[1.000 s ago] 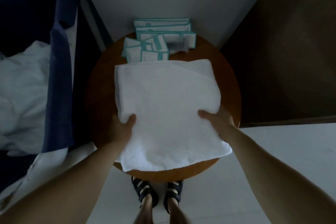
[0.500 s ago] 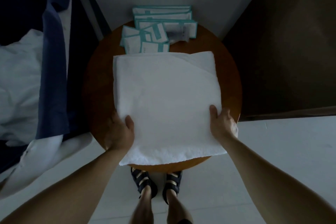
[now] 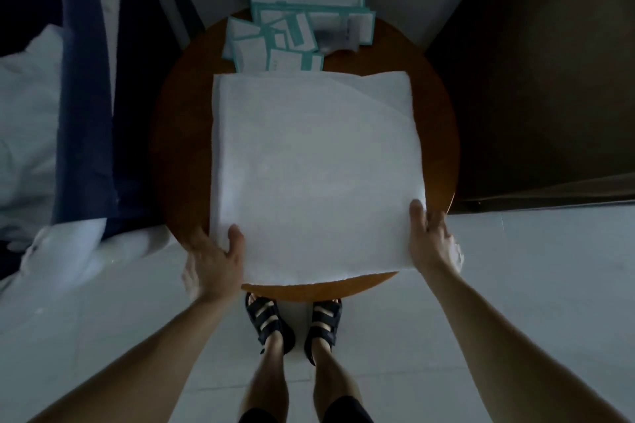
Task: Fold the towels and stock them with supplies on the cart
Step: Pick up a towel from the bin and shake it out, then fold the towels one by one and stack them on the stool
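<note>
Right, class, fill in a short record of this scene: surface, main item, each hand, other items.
Surface: round wooden table
Main item: white towel, folded square, lying flat on the table
Left hand: grips near left corner, thumb on top
Right hand: grips near right corner, thumb on top
Behind it: teal-edged packets, piled at the far edge
</note>
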Motion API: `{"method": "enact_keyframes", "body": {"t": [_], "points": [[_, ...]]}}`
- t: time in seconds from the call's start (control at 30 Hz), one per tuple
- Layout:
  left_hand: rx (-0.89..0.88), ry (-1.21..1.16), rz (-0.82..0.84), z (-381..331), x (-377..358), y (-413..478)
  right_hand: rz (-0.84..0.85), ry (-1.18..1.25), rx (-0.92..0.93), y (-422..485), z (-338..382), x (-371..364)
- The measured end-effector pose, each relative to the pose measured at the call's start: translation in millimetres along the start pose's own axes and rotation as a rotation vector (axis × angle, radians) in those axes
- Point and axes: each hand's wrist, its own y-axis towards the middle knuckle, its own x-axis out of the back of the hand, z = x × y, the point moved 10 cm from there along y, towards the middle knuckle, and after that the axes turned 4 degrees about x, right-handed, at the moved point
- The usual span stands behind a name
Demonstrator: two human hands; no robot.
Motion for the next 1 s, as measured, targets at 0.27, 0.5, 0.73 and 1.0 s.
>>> {"method": "enact_keyframes", "body": {"t": [0.27, 0.5, 0.73, 1.0], "points": [[-0.142, 0.007, 0.098, -9, -17, 8, -0.051, 0.003, 0.113, 0, 2, -6], [-0.103, 0.187, -0.009, 0, -9, 6, -0.146, -0.074, 0.144, -7, 4, -1], [-0.755, 0.516, 0.042, -98, -60, -10, -0.128, -0.416, 0.783, -27, 99, -33], [-0.744, 0.675, 0.178, -95, -69, -6, 0.046, -0.503, 0.732, -19, 97, -51]]}}
